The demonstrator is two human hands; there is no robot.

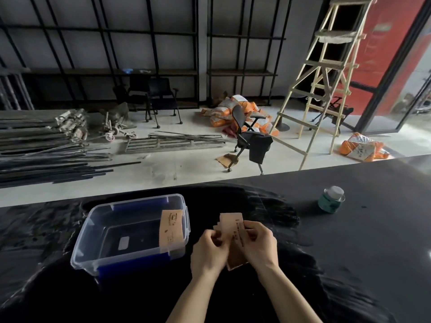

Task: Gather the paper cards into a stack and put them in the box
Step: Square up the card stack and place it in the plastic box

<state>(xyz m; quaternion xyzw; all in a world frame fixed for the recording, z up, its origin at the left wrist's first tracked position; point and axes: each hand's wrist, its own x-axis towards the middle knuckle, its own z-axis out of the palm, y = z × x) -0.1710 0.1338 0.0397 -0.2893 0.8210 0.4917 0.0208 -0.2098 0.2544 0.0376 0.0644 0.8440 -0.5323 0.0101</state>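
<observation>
over black worktop [349, 241], left hand [208, 249] and right hand [260, 244] pinch fanned paper cards [231, 223] beside box [98, 250].

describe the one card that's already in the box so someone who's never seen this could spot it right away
On the black table, left of the hands, sits a clear plastic box with blue clips. A single tan card leans upright against its right inner wall. Unlike the fanned cards held between the left hand and right hand, it stands alone, untouched.
</observation>
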